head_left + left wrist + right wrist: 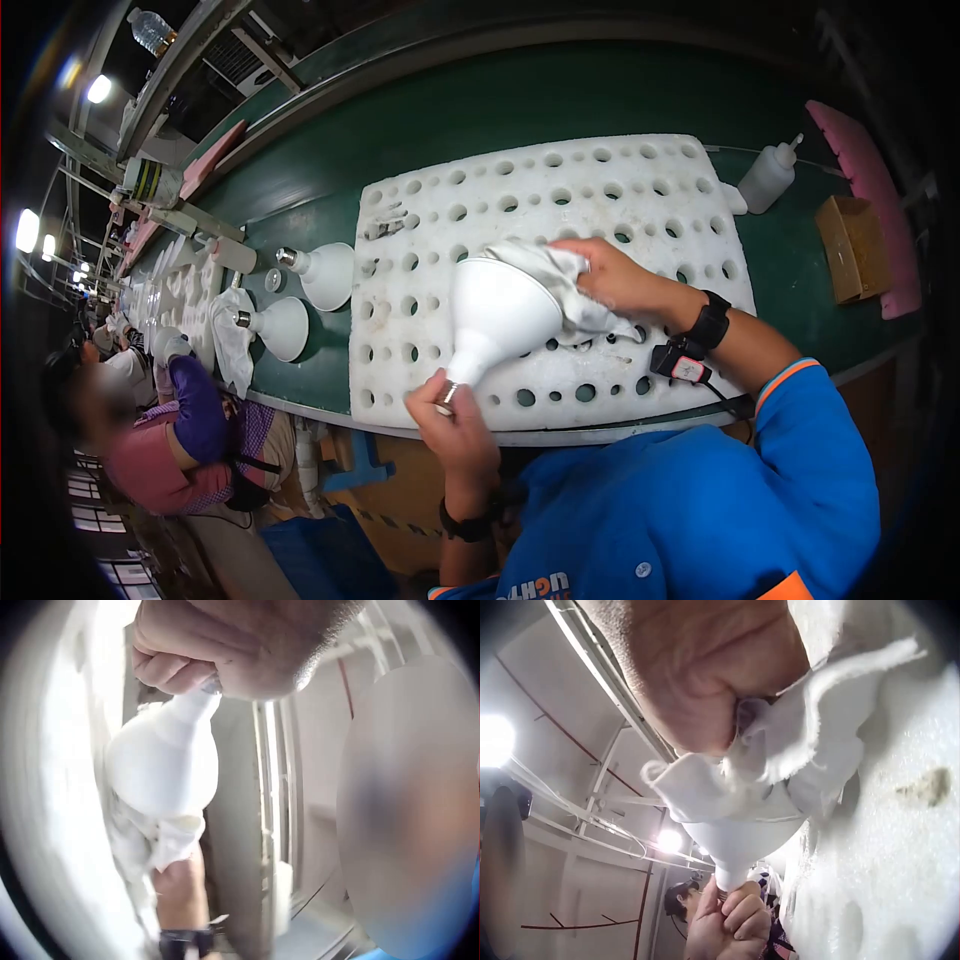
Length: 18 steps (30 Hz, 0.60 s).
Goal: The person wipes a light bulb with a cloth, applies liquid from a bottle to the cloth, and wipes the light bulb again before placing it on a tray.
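Note:
A white cone-shaped light bulb is held tilted over a white foam board. My left hand grips it by the metal screw base, fingers curled round that end in the left wrist view. At the bulb's wide end, my right hand holds a bunched white cloth against the face. In the right wrist view the cloth drapes over the rim and hides the front of the bulb.
Two similar bulbs lie on the green table left of the board. A squeeze bottle and a cardboard box stand at the right. Another person sits at the far left beside another foam board.

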Motion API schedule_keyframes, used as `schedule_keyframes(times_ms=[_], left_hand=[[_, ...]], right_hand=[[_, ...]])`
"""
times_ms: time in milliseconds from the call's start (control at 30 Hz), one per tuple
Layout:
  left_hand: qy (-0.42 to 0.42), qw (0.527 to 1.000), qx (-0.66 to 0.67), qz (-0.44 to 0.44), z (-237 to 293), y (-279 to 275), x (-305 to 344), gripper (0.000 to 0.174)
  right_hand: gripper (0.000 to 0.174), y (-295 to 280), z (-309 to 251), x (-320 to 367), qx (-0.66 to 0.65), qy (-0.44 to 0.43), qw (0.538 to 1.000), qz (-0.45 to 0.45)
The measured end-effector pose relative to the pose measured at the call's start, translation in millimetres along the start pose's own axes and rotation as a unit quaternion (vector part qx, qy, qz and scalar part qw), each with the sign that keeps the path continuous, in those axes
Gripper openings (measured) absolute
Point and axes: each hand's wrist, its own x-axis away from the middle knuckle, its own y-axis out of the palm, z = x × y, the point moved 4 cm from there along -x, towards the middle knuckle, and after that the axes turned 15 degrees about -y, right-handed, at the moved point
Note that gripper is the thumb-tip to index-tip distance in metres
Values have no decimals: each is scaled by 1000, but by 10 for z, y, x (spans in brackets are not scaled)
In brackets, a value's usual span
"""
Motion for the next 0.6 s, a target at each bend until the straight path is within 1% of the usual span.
schedule_keyframes(times_ms=[33,67,100,200,233,267,333,367,400,433,467,533,567,600], left_hand=[[145,983,-114,22,73,64,51,29],[126,987,-98,18,28,72,66,30],[107,991,-84,14,-21,57,97,31],[68,997,-35,8,-7,66,128,34],[58,998,-17,9,13,62,125,34],[77,996,-43,10,34,57,118,35],[113,989,-94,13,60,56,112,36],[138,981,-132,16,64,61,121,33],[164,972,-170,16,62,64,133,31],[191,959,-209,15,58,67,143,30],[160,976,-148,17,-9,45,120,29],[93,995,-28,20,-164,15,98,27],[95,995,35,19,-115,76,76,27],[55,998,34,19,-58,93,46,25]], right_hand=[[47,-80,107,-30,-41,-5,997,61],[49,-155,162,-41,-82,-11,989,124],[53,-183,119,-34,-127,21,977,167],[53,-305,66,-52,-167,-51,963,205],[54,-338,25,-52,-113,-55,963,238],[54,-300,-81,-45,-63,-107,966,227],[55,-115,-351,19,39,-205,957,203],[50,97,-574,29,215,-356,905,89],[45,371,-732,86,377,-481,791,-29],[41,646,-765,162,402,-416,805,-135],[37,866,-748,217,420,-345,805,-238],[34,784,-656,4,413,-418,798,-130],[33,717,-560,-125,407,-454,788,-82],[37,685,-457,-237,331,-478,812,-58]])
